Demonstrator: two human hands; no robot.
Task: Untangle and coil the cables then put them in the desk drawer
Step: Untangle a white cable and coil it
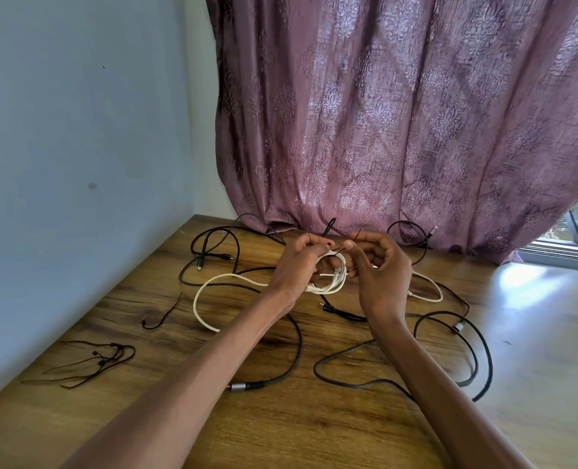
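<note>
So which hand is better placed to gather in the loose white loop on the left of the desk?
The left hand, probably. It grips the coiled white cable, and the loose loop trails out on its side. The right hand pinches a thin black tie at the coil's top.

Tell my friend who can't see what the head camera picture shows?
Two hands, left hand and right hand, hold a partly coiled white cable above a wooden desk. Loose black cables sprawl around it, and a purple curtain hangs behind.
</note>
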